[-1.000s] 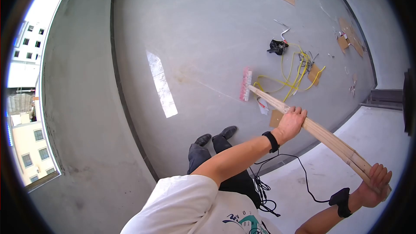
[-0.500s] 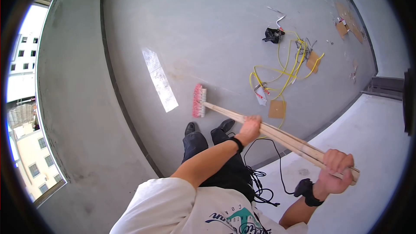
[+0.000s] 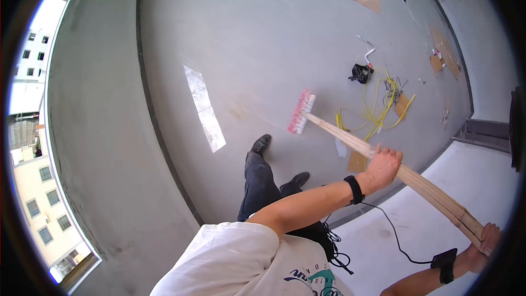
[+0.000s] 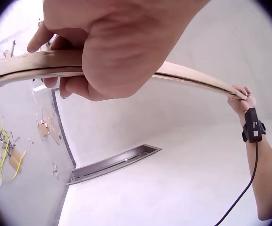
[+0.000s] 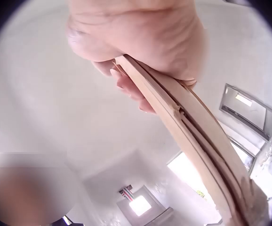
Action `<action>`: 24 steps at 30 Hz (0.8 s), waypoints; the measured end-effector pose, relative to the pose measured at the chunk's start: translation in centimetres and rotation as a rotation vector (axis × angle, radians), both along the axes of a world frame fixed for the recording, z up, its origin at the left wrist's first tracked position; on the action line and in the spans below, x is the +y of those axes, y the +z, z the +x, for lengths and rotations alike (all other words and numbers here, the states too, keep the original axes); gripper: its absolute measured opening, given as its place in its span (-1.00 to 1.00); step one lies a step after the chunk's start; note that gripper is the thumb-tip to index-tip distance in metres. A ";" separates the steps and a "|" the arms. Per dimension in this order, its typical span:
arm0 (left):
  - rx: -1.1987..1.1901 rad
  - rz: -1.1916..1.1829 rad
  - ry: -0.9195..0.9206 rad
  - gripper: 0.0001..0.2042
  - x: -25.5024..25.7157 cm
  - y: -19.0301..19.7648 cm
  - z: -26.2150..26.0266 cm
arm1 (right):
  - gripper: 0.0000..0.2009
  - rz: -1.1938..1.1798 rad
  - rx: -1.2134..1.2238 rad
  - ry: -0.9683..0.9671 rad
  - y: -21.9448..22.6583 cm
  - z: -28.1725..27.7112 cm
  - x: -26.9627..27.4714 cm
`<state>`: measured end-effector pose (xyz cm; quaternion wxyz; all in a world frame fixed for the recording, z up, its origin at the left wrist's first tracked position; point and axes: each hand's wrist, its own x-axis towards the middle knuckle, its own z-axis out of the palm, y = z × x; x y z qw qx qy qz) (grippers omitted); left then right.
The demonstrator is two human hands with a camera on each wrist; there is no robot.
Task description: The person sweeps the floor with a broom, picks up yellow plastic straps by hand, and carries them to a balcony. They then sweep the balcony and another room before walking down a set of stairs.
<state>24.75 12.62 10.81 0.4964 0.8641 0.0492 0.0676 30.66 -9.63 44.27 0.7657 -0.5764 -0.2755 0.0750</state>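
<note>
"Gripping the wooden handle [image 3: 334, 129] of a red-and-white broom [image 3: 302, 111], a person in a white T-shirt [image 3: 219, 252] has L hand [image 3: 385, 165] partway along, fingers curled round it, & R hand [image 3: 489, 238] wrapped round the end."

"Where's the broom exactly, & what's in its way?"

"Bristles out past the black shoes [image 3: 261, 144], at the grey floor [image 3: 246, 38]; can't tell if pressed down. Closest to the R: tangled yellow cable [image 3: 390, 92], plus a pale scrap [image 3: 341, 148] & a cardboard piece [image 3: 356, 161] alongside the handle, the cardboard partly hidden behind it."

"Farther off?"

"Black bag [image 3: 360, 73] just past the cable, bent rod [image 3: 370, 55] beside it. 2nd cardboard bit [image 3: 402, 104] amid the cable; flat brown sheet [image 3: 446, 55] nr the R wall. Sunlit strip [image 3: 205, 115] on the floor, L of the broom."

"& nr the person?"

"Black cord [image 3: 392, 225] links R wristband [image 3: 446, 266] toward the L forearm [image 3: 307, 201]; black coils [image 3: 337, 249] hang nr the trousers [image 3: 260, 181]."
</note>
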 end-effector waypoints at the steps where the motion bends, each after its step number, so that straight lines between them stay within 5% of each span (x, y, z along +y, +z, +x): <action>1: 0.053 0.037 0.015 -0.73 3.2 -0.4 -0.8 | -0.83 0.023 0.055 -0.091 -2.0 -0.1 3.2; 2: 0.120 0.069 0.024 -0.75 6.6 -1.4 -2.1 | -0.78 0.048 0.109 -0.181 -4.0 -0.2 6.4; 4: 0.211 0.136 0.185 -0.77 13.2 -5.1 -5.6 | -0.75 0.190 0.286 0.142 -10.2 0.2 13.6; 9: 0.555 0.374 0.384 -0.81 32.7 -15.7 -18.5 | -0.77 0.165 0.401 0.199 -27.3 -7.0 32.7; 13: 0.512 0.294 0.413 -0.86 42.2 -22.7 -24.4 | -0.81 0.115 0.507 0.160 -32.8 -12.8 42.8; 15: 0.444 0.238 0.385 -0.86 41.9 -24.9 -22.6 | -0.81 0.068 0.413 0.155 -32.3 -12.5 43.4; 19: 0.318 0.112 0.274 -0.86 32.3 -23.0 -10.8 | -0.78 0.003 0.240 0.056 -24.7 -6.9 39.5; 24: -0.015 -0.078 0.235 -0.81 20.9 -15.6 3.3 | -0.75 -0.182 0.041 0.021 -12.5 -3.1 37.0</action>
